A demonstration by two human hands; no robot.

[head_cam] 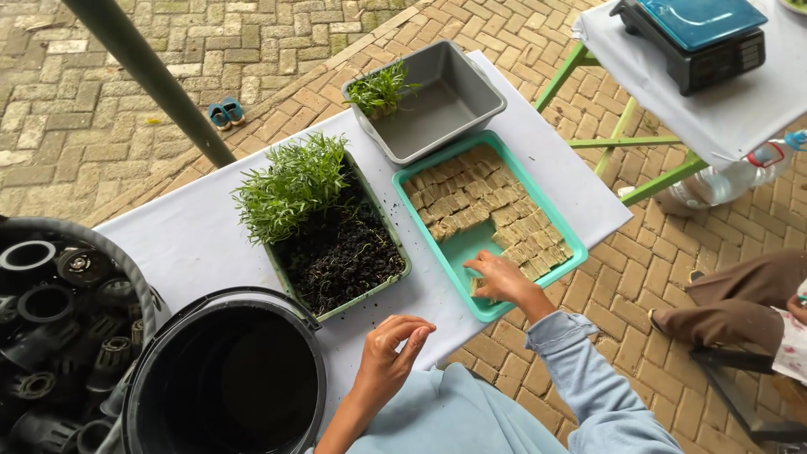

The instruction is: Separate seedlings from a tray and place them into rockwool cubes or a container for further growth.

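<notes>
The right hand [502,280] covers one brown cube in the teal tray [437,267], its fingertips unseen. At nine o'clock, the basket of black net pots [59,336] runs off the edge; at three o'clock, a seated person [740,311] is cut off.

Screen: none legible; scale [694,38] at 1 o'clock, black body, blue top.
Packages, labels, signs: none seen.

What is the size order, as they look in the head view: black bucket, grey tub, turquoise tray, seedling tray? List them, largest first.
1. Black bucket, though it is nearest the camera.
2. Turquoise tray and seedling tray: too alike to rank.
3. Grey tub, farthest away.
</notes>
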